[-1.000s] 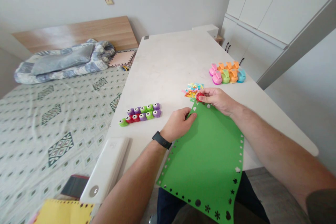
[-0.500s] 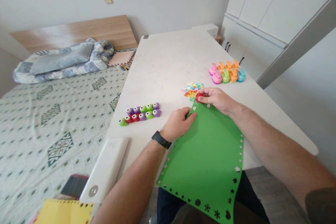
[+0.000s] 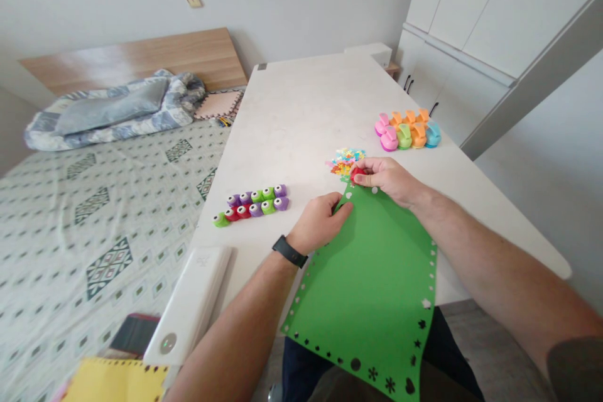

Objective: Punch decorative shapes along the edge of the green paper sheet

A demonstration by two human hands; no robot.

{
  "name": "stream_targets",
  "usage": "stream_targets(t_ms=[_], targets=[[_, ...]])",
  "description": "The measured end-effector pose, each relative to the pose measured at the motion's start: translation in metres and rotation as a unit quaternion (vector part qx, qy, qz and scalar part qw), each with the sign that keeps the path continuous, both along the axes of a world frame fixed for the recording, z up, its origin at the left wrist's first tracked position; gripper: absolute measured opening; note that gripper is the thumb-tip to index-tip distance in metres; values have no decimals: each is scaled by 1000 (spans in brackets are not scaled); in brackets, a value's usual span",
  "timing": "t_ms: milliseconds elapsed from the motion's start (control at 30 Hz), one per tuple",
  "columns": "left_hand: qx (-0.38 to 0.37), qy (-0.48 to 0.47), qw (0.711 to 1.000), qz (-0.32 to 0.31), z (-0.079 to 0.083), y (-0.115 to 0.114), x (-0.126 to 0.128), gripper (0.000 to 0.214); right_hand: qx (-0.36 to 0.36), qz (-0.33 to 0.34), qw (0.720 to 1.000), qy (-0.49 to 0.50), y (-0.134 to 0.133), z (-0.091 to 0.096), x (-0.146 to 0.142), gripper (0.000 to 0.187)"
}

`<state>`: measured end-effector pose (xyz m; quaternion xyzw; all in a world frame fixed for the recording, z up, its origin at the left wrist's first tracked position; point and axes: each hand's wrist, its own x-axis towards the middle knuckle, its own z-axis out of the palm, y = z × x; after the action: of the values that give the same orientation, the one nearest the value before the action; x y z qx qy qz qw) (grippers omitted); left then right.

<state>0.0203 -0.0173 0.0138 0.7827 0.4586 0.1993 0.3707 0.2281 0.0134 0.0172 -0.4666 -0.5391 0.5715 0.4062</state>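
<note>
Here the right hand [image 3: 389, 179] grips a red craft punch [image 3: 358, 174] on the green sheet [image 3: 372, 282], left hand [image 3: 320, 223] holding the sheet

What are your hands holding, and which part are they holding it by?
Your right hand pinches a red craft punch at the top corner of the green sheet. Your left hand grips that sheet's left edge, just below the corner.
</note>
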Motion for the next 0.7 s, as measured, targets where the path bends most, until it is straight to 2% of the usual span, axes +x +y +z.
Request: stream_targets(t_ms=[233, 533, 700], targets=[[-10, -26, 1000, 7, -1, 0, -1, 37, 10, 6, 1000, -26, -1, 0, -1, 33], [-36, -135, 989, 48, -7, 3, 2, 36, 33, 43, 998, -41, -4, 1, -2, 33], [-34, -140, 988, 60, -12, 5, 3, 33, 30, 49, 997, -44, -5, 3, -3, 33]])
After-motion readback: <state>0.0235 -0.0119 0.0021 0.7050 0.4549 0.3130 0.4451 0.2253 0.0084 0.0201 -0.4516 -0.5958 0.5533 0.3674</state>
